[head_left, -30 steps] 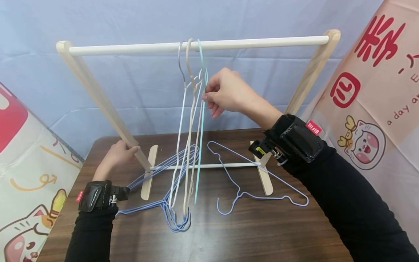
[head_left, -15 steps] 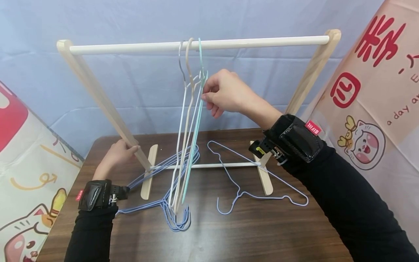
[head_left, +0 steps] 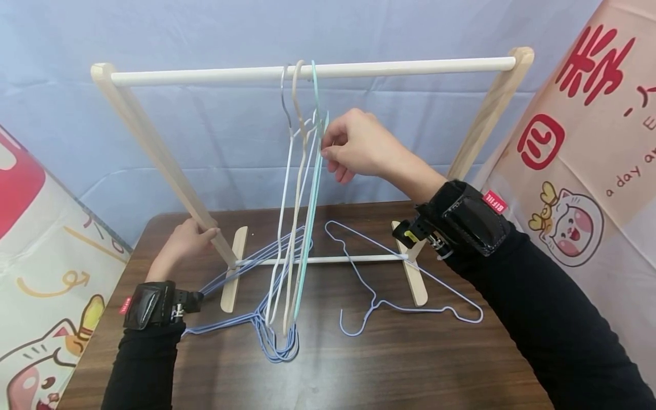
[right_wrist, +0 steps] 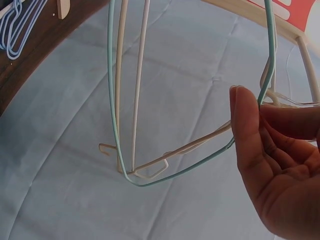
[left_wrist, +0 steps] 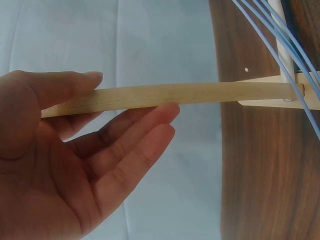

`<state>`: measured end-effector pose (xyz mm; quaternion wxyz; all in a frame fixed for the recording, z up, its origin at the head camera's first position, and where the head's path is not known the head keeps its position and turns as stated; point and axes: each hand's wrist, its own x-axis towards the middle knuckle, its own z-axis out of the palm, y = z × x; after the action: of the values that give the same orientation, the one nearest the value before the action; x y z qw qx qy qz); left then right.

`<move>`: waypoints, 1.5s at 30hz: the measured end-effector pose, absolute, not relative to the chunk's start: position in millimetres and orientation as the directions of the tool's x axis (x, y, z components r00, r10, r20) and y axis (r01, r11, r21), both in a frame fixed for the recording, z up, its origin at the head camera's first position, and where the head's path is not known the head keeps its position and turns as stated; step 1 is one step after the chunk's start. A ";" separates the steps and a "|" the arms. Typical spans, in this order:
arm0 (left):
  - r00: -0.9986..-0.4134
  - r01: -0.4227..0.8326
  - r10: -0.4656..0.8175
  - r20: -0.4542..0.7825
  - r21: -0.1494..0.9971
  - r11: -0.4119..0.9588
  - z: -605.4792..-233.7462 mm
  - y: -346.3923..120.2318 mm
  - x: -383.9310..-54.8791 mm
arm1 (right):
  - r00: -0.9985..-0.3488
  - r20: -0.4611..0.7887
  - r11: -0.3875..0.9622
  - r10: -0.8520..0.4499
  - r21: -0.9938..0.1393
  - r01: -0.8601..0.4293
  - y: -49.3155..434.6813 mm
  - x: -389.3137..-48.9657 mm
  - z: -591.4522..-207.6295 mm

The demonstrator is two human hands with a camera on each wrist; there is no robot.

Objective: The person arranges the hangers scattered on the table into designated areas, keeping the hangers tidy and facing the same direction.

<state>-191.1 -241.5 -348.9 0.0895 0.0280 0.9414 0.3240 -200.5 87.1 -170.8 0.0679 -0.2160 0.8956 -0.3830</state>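
My right hand [head_left: 361, 145] pinches the side wire of a mint-green hanger [right_wrist: 170, 176] just below its hook, thumb against fingertips. That hanger's hook [head_left: 314, 85] sits over the white rod [head_left: 410, 66] of a small wooden rack. Left of it on the rod hang a beige hanger [head_left: 294, 91] and a white hanger [head_left: 285, 199] with a metal hook; their lower ends lie close together. My left hand [head_left: 188, 245] grips the rack's left upright [left_wrist: 165, 95], thumb on one side and fingers on the other.
Several blue hangers [head_left: 225, 326] lie in a pile on the brown table [head_left: 389, 370], across the rack's left foot [head_left: 230, 293]. One more blue hanger [head_left: 415, 309] leans by the right foot [head_left: 416, 285]. A pale cloth [head_left: 205, 34] hangs behind.
The mint-green and beige hangers' lower ends have swung left, then slightly back right. My right hand has shifted a little to the right, still pinching. My left hand stays put.
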 end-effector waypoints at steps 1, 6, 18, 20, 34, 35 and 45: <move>-0.983 -0.005 0.110 -0.149 0.615 0.788 -349.1 -241.8 -191.3 | -0.898 0.042 0.614 -0.438 -0.715 -0.334 87.4 -200.3 -170.9; -0.982 -0.009 0.108 -0.154 0.610 0.792 -351.0 -243.0 -191.9 | -0.898 0.037 0.619 -0.439 -0.711 -0.332 89.8 -199.9 -172.7; -0.983 0.000 0.113 -0.144 0.617 0.787 -352.6 -242.9 -190.7 | -0.908 -0.005 0.634 -0.420 -0.717 -0.289 95.7 -198.7 -180.7; -0.983 0.001 0.115 -0.145 0.616 0.788 -352.7 -243.0 -191.0 | -0.909 -0.014 0.634 -0.417 -0.721 -0.279 97.4 -199.2 -183.1; -0.982 0.000 0.116 -0.151 0.610 0.793 -351.1 -242.6 -192.0 | -0.887 -0.099 0.679 -0.451 -0.683 -0.269 114.1 -203.8 -210.0; -0.982 0.000 0.116 -0.151 0.607 0.794 -350.9 -242.4 -191.9 | -0.884 -0.109 0.679 -0.456 -0.685 -0.266 115.3 -204.0 -212.7; -0.983 0.004 0.114 -0.146 0.600 0.800 -350.6 -242.0 -192.9 | -0.852 -0.166 0.661 -0.496 -0.708 -0.247 127.6 -203.0 -238.2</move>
<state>-192.9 -242.0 -350.6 0.0878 0.0313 0.9447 0.3144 -203.0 127.6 -238.2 0.1752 -0.2078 0.8943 -0.3554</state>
